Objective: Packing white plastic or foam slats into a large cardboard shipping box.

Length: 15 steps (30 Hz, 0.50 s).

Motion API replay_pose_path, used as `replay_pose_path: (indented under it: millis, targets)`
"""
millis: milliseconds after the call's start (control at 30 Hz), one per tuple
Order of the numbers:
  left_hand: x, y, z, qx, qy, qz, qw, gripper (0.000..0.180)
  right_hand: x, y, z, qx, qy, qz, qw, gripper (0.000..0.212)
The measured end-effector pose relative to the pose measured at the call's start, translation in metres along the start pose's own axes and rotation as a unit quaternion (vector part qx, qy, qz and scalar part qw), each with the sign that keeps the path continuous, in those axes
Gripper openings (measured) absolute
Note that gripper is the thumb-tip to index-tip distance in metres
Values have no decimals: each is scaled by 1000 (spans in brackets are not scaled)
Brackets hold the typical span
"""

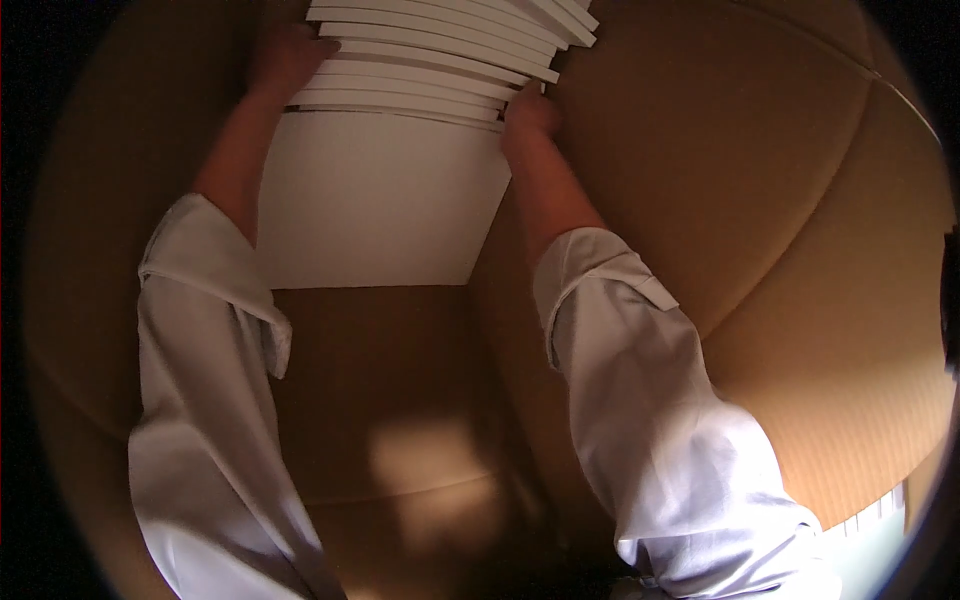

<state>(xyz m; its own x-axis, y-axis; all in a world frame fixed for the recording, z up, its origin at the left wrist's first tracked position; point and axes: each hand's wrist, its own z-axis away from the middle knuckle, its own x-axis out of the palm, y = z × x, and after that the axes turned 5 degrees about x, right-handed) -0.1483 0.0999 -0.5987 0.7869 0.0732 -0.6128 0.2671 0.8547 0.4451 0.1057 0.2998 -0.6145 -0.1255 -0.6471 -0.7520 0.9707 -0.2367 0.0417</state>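
Inside one cardboard box (720,150), white boards (410,75) are packed face to face toward the top of the view, the nearest showing its broad side. Two hands touch them: the left hand (288,58) at their left ends, the right hand (532,115) at their right, probably so the load is steadied evenly. Most fingertips are hidden, so I cannot tell whether either grip is pinching boards or merely pressing. Roughly a dozen edges show, the picture's border preventing an exact count; two pale sleeves (205,350) are turned back, perhaps for freer reach
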Motion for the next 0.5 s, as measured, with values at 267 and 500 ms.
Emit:
replay_pose_path:
  millis: [267,500]
  targets:
    - [6,-9,2,125,93,66,986,39,2,5,-40,-42,-28,161,986,41]
    - [-1,-6,36,78,148,39,985,35,-21,-18,25,-172,-72,475,860,35]
